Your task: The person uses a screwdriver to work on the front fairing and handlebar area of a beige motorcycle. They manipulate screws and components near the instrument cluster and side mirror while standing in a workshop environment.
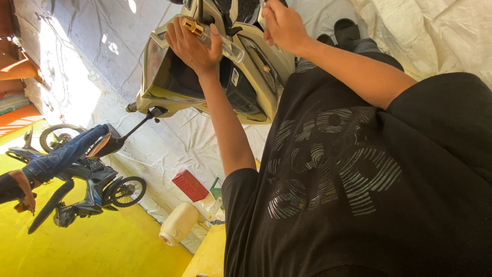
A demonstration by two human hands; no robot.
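The picture looks turned around, as the camera hangs over the person's chest. A big black shirt (359, 179) with a grey swirl print fills the right side and the bottom of the frame.

Two bare arms reach up to the top middle of the frame. One hand (192, 43), the one more to the left in the picture, is closed around a clear tube (218, 40) with a gold cap. The gold cap sticks out at the top of the fist and the clear end pokes out toward the right. The other hand (282, 23), near the top edge, is curled with its fingers pinched together. It may be holding something small and thin, but that part is too small to be sure. Because the view is flipped, I cannot tell which hand is the left one.

Both hands are right over the front of a scooter (205, 82), a pale one with a dark screen. Its mirror (105, 144) sticks out on a thin stalk toward the left.

At the lower left, another person in blue jeans (61, 156) is by a dark motorbike (87, 187) on yellow ground (77, 246). Near the bottom middle are a red box (189, 185) and a cream jug (178, 224).
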